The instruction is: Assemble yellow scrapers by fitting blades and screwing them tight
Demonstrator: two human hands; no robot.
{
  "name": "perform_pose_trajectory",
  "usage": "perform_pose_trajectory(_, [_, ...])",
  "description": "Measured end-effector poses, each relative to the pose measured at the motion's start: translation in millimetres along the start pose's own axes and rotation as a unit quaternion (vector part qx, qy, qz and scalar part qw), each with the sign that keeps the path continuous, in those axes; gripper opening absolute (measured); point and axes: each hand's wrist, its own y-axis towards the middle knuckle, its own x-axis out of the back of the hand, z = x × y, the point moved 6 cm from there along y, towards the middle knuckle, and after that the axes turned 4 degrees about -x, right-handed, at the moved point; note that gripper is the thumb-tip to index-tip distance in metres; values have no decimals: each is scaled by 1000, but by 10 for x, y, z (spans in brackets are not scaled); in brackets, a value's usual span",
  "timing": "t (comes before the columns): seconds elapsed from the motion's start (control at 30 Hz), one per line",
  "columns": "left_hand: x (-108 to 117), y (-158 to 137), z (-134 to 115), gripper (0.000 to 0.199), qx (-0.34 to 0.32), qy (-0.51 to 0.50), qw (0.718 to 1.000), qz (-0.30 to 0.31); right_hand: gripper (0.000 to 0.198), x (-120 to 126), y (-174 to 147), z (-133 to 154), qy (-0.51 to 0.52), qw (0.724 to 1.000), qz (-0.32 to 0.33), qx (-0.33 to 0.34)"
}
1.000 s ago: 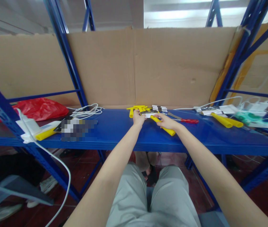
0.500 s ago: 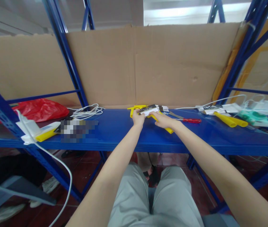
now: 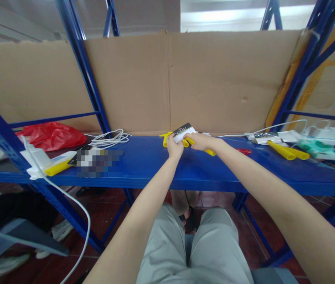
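Note:
My left hand (image 3: pixel 174 148) is closed around a flat black-and-white printed packet (image 3: pixel 184 132), which is tilted up above the blue shelf. My right hand (image 3: pixel 200 141) grips a yellow handle (image 3: pixel 210 152); its lower end sticks out below the palm. Right fingertips meet the packet's lower right edge, and whether handle and packet are joined is hidden. Just behind my left hand lie other yellow pieces (image 3: pixel 165 139), partly covered. A red screwdriver-like handle (image 3: pixel 244 151) shows beyond my right forearm, the rest of it covered.
Coiled white cable (image 3: pixel 111 139), a red plastic bag (image 3: pixel 51 136) and a yellow-handled item (image 3: pixel 57 168) sit to the left. Yellow handles (image 3: pixel 282 150), white packets and a green-and-white bundle (image 3: pixel 322 150) lie right. Cardboard (image 3: pixel 214 79) walls the back; blue posts (image 3: pixel 88 79) flank it.
The packet has risen and tilted, showing more of its printed face. My right hand has moved slightly up and left, now covering the light strips and the blade-like piece behind it.

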Motion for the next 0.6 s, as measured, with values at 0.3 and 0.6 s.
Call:
perform_pose_trajectory(0.3, [-123,-191,-166,66,-69,54,991,100,48,473,-61,-635,119,987,-67,-87])
perform_pose_trajectory(0.6, [-162,-185,-121,70,-61,73,988,120,52,1220,-781,-1822,-1,936,-152,-316])
